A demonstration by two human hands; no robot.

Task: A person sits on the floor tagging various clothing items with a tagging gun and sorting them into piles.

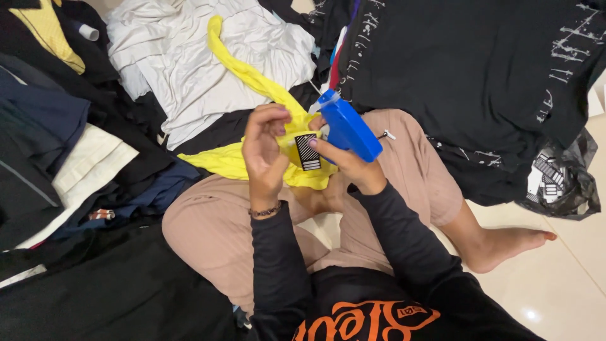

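Where fingers overlap, tag [307, 151] half-hidden.

Bright, even indoor light w/ soft shadows, sharp focus, glare spot on the floor tiles [529, 314] (bottom right).

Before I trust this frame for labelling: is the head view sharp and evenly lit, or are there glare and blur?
Head view: mostly sharp and softly lit, with a small glare spot on the floor tile; the left hand, the right hand, the blue tagging gun and the striped tag are crisp; the black garments lose detail in the dark; edges bend slightly, wide-angle.
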